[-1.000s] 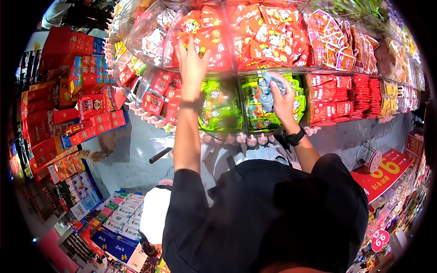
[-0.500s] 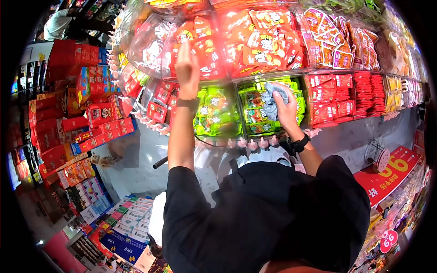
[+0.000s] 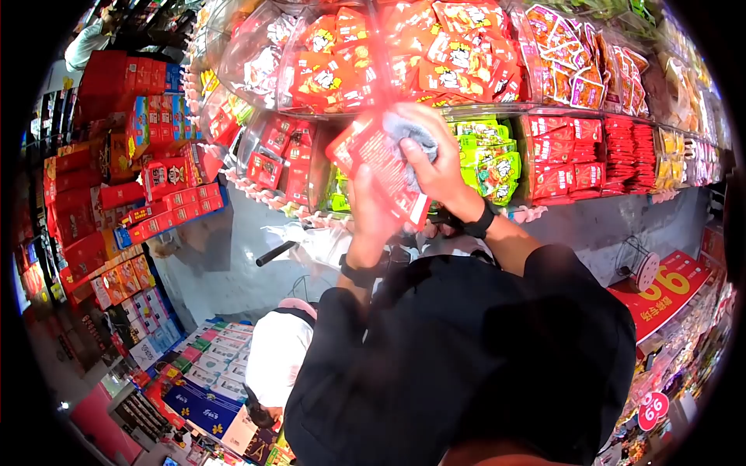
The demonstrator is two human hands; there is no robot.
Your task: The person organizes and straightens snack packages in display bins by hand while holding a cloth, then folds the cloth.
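Note:
A red packet [image 3: 373, 159], its printed side facing up and somewhat blurred, is held in front of the display by my left hand [image 3: 371, 206], whose fingers grip its lower left edge. My right hand [image 3: 441, 167] is closed round a crumpled grey-blue cloth [image 3: 412, 138], which presses on the upper right part of the packet. Behind them are clear bins with red snack packets [image 3: 330, 74] above and green packets [image 3: 488, 159] below. Part of the green packets is hidden by my hands.
More bins hold small red packets [image 3: 563, 159] on the right. Stacked red boxes [image 3: 163, 179] stand on the left. A person in a white top [image 3: 276, 357] is at the lower left. A red sign [image 3: 660, 295] and a round-topped stool [image 3: 646, 273] are at the right.
My left hand has come back from the upper red packets and now holds a red packet. My right hand has moved left with the cloth, onto that packet.

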